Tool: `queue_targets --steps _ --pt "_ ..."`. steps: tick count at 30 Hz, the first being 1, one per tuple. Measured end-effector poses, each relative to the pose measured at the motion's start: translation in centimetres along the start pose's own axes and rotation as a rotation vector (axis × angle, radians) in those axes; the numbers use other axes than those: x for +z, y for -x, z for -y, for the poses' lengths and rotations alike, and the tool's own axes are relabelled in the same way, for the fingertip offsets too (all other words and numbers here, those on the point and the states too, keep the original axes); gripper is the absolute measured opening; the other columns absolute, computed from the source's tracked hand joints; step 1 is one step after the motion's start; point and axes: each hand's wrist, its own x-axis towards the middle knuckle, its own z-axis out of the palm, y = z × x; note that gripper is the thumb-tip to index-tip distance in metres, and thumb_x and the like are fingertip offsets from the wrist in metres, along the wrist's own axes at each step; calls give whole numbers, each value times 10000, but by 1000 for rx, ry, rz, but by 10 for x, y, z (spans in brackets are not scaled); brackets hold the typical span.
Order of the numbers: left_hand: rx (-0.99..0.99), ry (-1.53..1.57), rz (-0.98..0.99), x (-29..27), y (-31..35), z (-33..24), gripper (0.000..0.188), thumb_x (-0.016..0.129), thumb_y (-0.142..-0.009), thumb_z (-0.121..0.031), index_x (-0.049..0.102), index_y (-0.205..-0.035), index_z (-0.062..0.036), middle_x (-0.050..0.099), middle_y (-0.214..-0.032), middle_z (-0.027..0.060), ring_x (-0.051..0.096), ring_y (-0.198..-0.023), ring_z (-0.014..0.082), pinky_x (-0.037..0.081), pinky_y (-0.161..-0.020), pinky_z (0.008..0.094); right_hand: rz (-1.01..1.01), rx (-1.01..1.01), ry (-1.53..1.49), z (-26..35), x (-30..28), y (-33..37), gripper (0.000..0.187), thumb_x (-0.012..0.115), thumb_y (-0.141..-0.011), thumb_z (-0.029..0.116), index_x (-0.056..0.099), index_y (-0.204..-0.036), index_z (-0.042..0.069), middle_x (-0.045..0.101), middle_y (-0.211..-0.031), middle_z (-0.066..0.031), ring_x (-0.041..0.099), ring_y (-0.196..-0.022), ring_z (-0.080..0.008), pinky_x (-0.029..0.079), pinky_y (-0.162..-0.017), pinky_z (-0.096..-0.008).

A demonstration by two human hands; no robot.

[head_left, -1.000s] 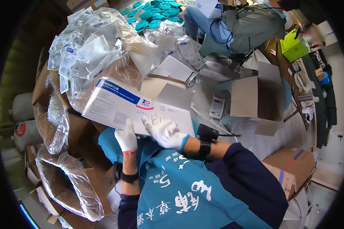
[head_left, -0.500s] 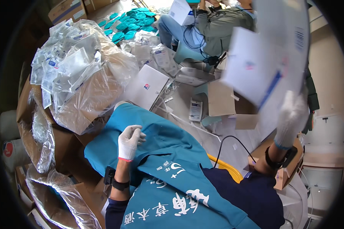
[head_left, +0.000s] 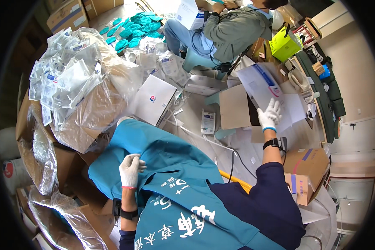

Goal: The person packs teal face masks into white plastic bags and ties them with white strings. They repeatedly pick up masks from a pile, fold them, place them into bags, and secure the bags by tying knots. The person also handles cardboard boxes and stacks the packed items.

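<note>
My right hand, in a white knit glove with a blue cuff, is stretched out with its fingers spread. Just beyond its fingertips is a white carton with a blue stripe, slightly blurred, over an open cardboard box. I cannot tell whether the fingertips touch the carton. My left hand, in a white glove with a red cuff, is above the teal apron on my lap. Its fingers are curled in, and nothing shows in them.
Plastic-covered cardboard at left bears a pile of clear packets. A white box stands beyond my lap. Ahead, another person sits near teal pieces. A taped carton lies at right; cables cross the floor.
My right hand has moved left and away from the large white carton, opening its fingers. The carton has dropped farther off, onto the open box's area. My left hand has shifted slightly down and left.
</note>
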Motion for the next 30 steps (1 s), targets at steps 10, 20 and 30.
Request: queue_targets --steps 10,20,30 --pt "-47 -7 -7 7 -3 2 228 555 -1001 -175 640 -1089 17 696 -830 108 667 -662 143 504 -592 226 -73 -39 12 9 40 4 772 720 -841 391 377 -1486 141 340 -1578 -121 376 -1424 -295 357 -1103 -503" --pt "-73 -45 -44 12 -7 2 244 522 -995 -157 642 -1090 32 698 -839 115 674 -682 147 515 -605 240 -542 -639 -479 106 7 30 469 694 -831 148 593 -1285 82 596 -1325 -121 550 -1242 -290 394 -1084 -467" --pt "-143 29 -170 -4 3 7 235 527 -992 -152 636 -1092 31 698 -835 106 668 -683 139 515 -616 234 421 -865 -853 326 134 91 267 601 -858 216 708 -1080 115 702 -1128 -112 654 -1063 -320 511 -944 -404"
